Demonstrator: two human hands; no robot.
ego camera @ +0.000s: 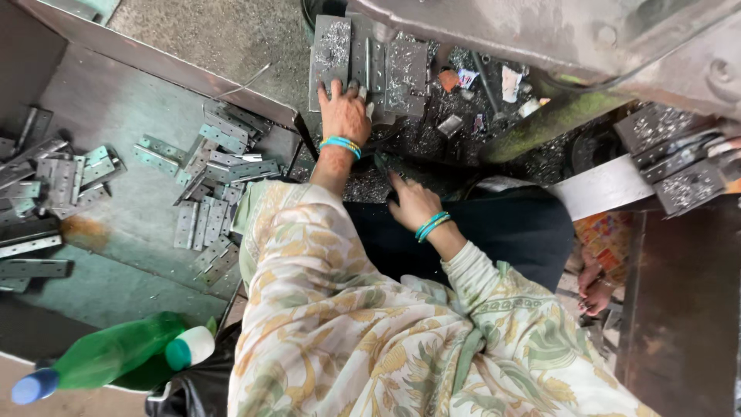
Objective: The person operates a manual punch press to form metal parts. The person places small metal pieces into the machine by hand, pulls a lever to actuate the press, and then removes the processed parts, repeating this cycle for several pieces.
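— Nearest the lens, what lies there?
— Patterned sleeves of cream and green cloth, and beside the left elbow a green plastic bottle [108, 357] with a blue cap, lying on its side.
— And the hands?
— Left hand [343, 112] is stretched forward, fingers spread, pressing flat on grey metal plates [369, 66] dusted with shavings. It wears turquoise bangles. It grips nothing that I can see.
— The right?
— Right hand [413, 203] sits closer to the body, over dark cloth on the lap, fingers loosely curled, forefinger pointing toward the shavings. I cannot tell whether it holds anything.
— What lies around them?
— Left of the left hand, a grey bench [116, 116] carries a heap of metal hinges [220, 154]. Beyond the right hand, a greenish bar [552, 123] slants under a heavy machine frame [587, 38].
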